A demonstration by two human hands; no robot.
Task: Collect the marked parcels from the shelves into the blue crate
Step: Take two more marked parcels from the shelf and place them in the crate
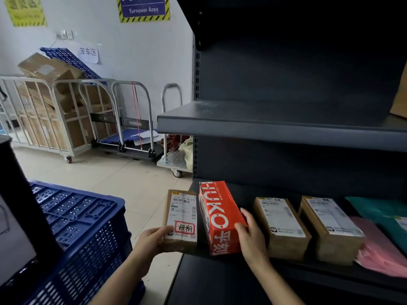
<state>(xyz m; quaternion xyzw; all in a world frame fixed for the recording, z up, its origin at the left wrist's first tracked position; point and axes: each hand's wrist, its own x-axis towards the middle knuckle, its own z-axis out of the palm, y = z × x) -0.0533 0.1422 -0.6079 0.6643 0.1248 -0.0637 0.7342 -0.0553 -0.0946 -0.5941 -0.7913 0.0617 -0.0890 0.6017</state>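
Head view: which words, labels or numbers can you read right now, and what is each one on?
"Turnover Area": blue wall sign.
"笼车区": white paper sheet on the wall.
"HUKO": red box, right hand on it.
"超期": red-framed sticker on the brown parcel in the left hand.
Shipping label print and yellow sign: too blurred.

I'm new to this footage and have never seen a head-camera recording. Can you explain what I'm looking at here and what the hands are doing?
The single picture comes from a camera worn on a person's head, looking down at their bare hands. The left hand holds a brown parcel with a red-framed sticker, off the shelf edge beside the blue crate. The right hand grips a red box standing on the dark shelf. Further right lie two labelled brown parcels, then pink and teal mailer bags.
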